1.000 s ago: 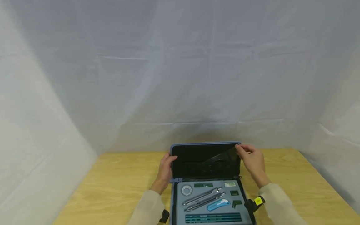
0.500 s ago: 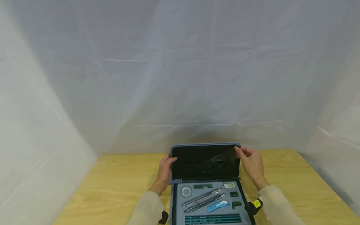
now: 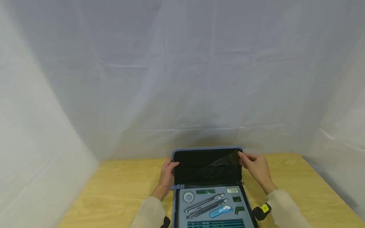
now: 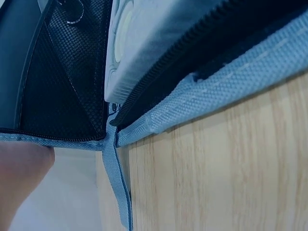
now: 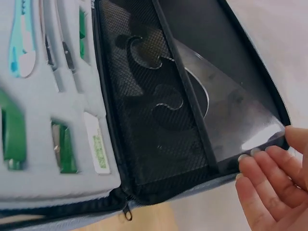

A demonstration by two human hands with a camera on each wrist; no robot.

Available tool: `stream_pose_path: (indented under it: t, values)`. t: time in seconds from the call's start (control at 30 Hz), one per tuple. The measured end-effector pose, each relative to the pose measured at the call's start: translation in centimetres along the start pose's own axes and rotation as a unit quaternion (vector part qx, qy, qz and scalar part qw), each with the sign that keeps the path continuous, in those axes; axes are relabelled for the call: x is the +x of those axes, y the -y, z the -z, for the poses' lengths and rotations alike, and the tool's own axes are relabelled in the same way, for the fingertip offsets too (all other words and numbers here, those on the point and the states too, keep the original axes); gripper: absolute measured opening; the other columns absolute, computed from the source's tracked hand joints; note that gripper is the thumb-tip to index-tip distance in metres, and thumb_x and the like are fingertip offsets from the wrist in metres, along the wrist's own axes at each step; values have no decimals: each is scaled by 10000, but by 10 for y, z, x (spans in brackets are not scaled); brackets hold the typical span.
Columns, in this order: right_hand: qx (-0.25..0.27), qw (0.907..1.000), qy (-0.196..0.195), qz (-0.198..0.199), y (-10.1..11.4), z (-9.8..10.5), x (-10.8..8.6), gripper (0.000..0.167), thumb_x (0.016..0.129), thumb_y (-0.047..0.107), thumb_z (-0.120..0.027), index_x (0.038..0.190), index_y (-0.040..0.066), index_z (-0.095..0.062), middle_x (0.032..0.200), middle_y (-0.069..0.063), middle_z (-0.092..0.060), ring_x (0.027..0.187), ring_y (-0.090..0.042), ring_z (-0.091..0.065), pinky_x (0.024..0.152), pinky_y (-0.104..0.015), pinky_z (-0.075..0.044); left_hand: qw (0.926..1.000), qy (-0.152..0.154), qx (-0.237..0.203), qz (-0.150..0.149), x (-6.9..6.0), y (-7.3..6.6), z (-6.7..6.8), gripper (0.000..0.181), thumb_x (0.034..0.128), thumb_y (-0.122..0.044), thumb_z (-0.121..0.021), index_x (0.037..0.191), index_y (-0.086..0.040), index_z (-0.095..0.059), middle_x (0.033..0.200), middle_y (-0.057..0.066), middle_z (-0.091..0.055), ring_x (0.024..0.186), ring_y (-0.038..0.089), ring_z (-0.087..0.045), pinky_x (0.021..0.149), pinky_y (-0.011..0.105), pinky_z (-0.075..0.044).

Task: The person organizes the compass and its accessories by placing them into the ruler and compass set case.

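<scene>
A zippered blue case stands unfolded, its black-lined lid [image 3: 194,158] raised at the back. My left hand [image 3: 166,177] grips the lid's left edge, thumb over the inside; most of this hand is outside the left wrist view. At the lid's upper right corner, my right hand [image 3: 258,171] pinches the tip of a clear set square [image 5: 231,110] between thumb and fingers. The lower part of the set square sits inside the mesh pocket [image 5: 144,166]. Clear curved shapes [image 5: 168,96] also show behind the mesh.
In front, a grey foam tray [image 3: 199,198] holds silver drawing instruments [image 3: 204,202], a blue utility knife [image 3: 220,211], dark green pencils [image 3: 215,224], an eraser [image 3: 232,190] and small green pieces. A strap [image 4: 118,183] hangs at the hinge. White sheeting surrounds the wooden table [image 3: 122,190].
The head view has tilted slightly, so the case and both hands appear a little lower. The set square stays at about the same place in the pocket, and both hands keep their hold.
</scene>
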State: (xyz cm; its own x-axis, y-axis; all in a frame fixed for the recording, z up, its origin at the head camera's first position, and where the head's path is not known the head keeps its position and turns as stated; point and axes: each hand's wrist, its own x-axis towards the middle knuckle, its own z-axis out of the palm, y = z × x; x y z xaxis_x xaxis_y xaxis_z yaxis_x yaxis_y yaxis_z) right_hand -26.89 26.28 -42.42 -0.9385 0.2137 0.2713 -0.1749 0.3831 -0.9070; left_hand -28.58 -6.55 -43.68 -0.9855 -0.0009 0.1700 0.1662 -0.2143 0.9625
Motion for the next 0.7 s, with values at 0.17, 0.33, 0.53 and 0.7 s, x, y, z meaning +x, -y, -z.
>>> stream_pose_path:
  t: [0.17,0.33,0.53,0.7]
  values:
    - [170,9998,-104,89,-8,0,-3,531,907,458,-602,1044,-46,-694,893,-152,-695,756,-218,-687,648,-253,-545,9982,-247,531,-116,5,1,1,382,888,-105,-534,1211,98,-523,1168,154,-546,1074,211,-476,977,392,-353]
    - [242,9997,-75,69,-16,-2,-7,501,929,414,-594,1045,-66,-679,921,-184,-686,748,-206,-682,637,-255,-542,9952,-465,827,-239,8,1,2,413,880,-86,-544,1246,100,-501,1173,199,-536,1126,295,-449,1039,451,-281]
    - [171,9998,40,-27,-26,-8,-12,494,942,432,-562,1057,-34,-677,934,-155,-686,759,-175,-669,649,-273,-543,9926,-775,931,-103,10,2,6,587,849,-79,-553,1371,118,-369,1333,308,-416,1242,393,-371,1069,497,-241]
    - [234,9994,210,-109,-30,-13,-14,473,955,413,-550,1086,-27,-663,946,-119,-676,785,-178,-664,659,-276,-541,9911,-593,1186,134,12,2,17,680,863,-101,-553,1445,93,-260,1405,328,-338,1302,421,-311,1087,514,-207]
